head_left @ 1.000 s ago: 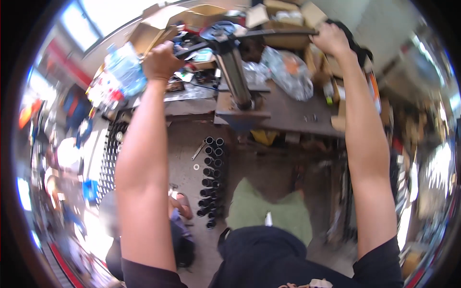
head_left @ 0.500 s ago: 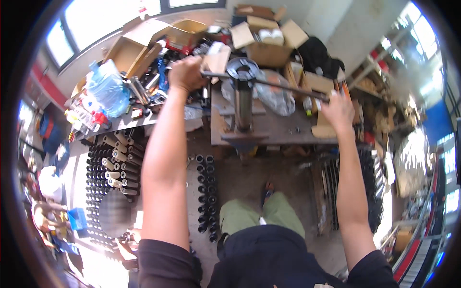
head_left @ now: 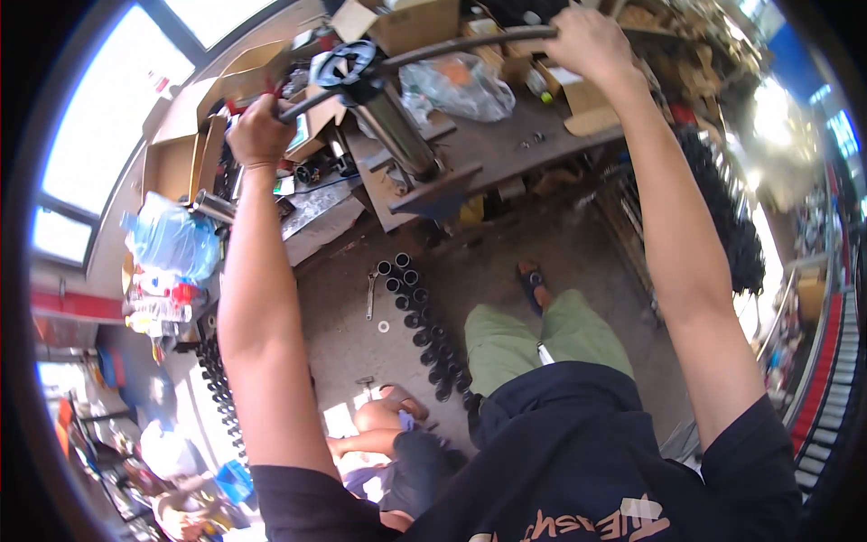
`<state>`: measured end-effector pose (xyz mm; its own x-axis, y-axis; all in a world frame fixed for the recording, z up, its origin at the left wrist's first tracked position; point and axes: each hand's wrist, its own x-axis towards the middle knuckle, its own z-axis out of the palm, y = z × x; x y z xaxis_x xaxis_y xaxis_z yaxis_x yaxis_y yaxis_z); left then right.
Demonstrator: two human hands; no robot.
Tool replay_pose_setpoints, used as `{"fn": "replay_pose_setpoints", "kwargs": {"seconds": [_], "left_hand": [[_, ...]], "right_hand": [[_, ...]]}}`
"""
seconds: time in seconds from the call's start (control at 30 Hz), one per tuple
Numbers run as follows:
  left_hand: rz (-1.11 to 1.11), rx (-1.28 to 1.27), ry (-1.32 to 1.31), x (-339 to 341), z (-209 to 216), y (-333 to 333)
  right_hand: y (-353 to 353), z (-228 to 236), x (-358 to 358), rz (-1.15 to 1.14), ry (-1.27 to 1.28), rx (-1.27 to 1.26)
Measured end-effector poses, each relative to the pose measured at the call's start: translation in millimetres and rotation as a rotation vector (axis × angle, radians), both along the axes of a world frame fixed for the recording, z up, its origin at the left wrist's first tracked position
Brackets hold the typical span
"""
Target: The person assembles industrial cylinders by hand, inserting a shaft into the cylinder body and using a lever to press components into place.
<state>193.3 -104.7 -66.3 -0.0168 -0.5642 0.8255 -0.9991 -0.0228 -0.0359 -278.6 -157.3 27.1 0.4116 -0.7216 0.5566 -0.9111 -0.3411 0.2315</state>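
A long dark metal bar point(head_left: 470, 45) crosses the top of an upright shiny metal cylinder point(head_left: 397, 131) and runs through or over a ring-shaped fitting point(head_left: 348, 61) there. Around the bar's left end my left hand point(head_left: 262, 133) is closed. My right hand point(head_left: 591, 45) grips its far right end, fingers wrapped. The cylinder rises from the workbench's front edge, near a flat dark plate point(head_left: 442, 191); how it is fixed at its base I cannot make out.
On the workbench point(head_left: 506, 149) lie a clear plastic bag point(head_left: 461, 86) and cardboard boxes point(head_left: 415, 25). Black tubes point(head_left: 424, 321) stand in rows on the floor beside a wrench point(head_left: 371, 294). Another person point(head_left: 384, 443) is low at my left. A blue plastic bag point(head_left: 172, 237) lies left.
The view has swung to the right and tilted. The bar has turned, its right end moving farther away and its left end nearer. Both hands still grip it.
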Motion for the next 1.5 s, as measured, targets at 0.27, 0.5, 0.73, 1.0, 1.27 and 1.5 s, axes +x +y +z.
{"fn": "replay_pose_setpoints", "kwargs": {"seconds": [0.27,0.5,0.73,1.0,1.27,1.5], "left_hand": [[-0.040,0.118,-0.108,7.0,6.6,-1.4],[-0.550,0.188,-0.360,-157.2,15.7,49.2],[0.549,1.864,-0.706,-220.2,26.9,-78.2],[0.477,1.649,-0.426,-218.5,66.4,-27.6],[0.287,0.694,1.889,-301.5,20.3,124.7],[-0.176,0.173,2.566,-350.6,11.3,100.4]], "right_hand": [[40.0,-2.9,10.6,-0.125,-0.203,0.237],[-3.5,-9.2,2.2,-0.075,-0.312,0.482],[-74.7,9.8,-11.6,0.152,-0.334,0.344],[-145.9,-55.2,-245.7,0.058,-0.460,0.253],[50.6,-315.9,-262.1,-0.357,-0.664,1.122],[29.1,-368.8,-197.4,-0.399,-0.840,1.272]]}}
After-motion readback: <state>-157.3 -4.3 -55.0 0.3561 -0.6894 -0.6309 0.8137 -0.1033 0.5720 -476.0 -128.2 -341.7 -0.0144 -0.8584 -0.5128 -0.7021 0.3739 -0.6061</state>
